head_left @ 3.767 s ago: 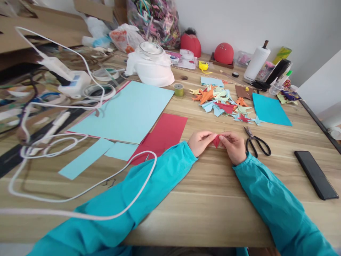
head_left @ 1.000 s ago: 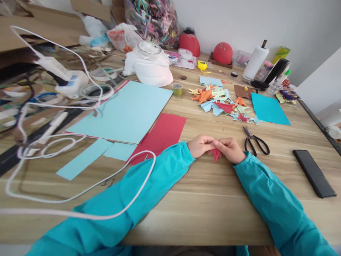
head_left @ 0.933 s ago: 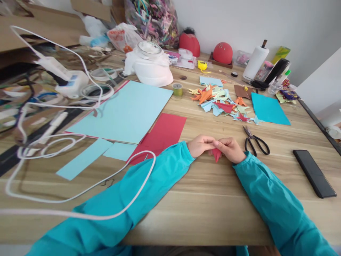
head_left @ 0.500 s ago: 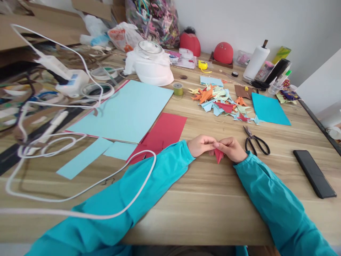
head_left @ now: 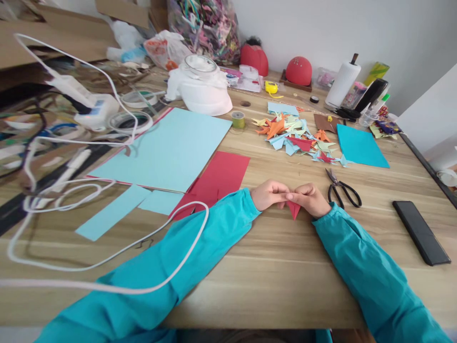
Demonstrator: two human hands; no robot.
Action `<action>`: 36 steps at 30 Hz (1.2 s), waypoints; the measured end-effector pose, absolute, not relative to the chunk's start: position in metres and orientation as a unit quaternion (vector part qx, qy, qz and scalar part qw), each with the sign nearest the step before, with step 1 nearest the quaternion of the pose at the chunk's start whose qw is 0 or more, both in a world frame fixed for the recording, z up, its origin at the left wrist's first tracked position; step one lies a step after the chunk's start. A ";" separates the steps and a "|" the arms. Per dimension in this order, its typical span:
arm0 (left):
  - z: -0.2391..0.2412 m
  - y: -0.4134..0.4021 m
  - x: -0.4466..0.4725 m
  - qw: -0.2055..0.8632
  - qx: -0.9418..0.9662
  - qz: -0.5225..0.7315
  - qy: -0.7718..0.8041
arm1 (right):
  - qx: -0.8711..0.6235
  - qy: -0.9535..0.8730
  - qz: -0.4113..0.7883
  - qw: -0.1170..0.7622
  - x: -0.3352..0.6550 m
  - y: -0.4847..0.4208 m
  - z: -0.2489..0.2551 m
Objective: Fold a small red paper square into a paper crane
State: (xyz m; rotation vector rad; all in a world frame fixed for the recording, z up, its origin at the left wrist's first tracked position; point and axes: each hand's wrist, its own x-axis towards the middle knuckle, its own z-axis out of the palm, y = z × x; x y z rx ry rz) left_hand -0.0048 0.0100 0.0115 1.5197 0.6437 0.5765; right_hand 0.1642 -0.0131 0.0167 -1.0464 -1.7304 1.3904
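Between my two hands is a small folded red paper [head_left: 293,210], its pointed tip aimed down toward me. My left hand [head_left: 270,195] pinches it from the left, fingers closed. From the right, my right hand [head_left: 309,199] grips it with thumb and bent fingers, and the fingertips of both hands meet. The upper part of the paper is hidden behind the fingers. Beyond the hands lies a pile of folded paper cranes [head_left: 300,144] in orange, red, light blue and pale green. Black-handled scissors [head_left: 343,189] rest just right of my right hand.
A red sheet [head_left: 225,176] and a large light blue sheet [head_left: 171,147] lie to the left, with a cut blue strip [head_left: 113,212]. A white cable [head_left: 107,289] loops over my left sleeve. At right are a phone [head_left: 421,232] and a bright blue paper stack [head_left: 362,146].
The hands stay in almost the same place, still pinching the red paper. Its tip has shifted very slightly to the right, and a little more of the paper shows.
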 end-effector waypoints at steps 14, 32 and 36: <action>0.011 0.011 -0.008 0.670 0.623 0.288 0.284 | -0.419 -0.663 0.527 0.326 0.166 -0.012 0.013; 0.009 0.008 -0.005 0.670 0.637 0.267 0.274 | -0.407 -0.691 0.512 0.308 0.164 -0.014 0.016; 0.007 0.009 -0.006 0.642 0.660 0.258 0.293 | -0.399 -0.691 0.518 0.309 0.165 -0.013 0.014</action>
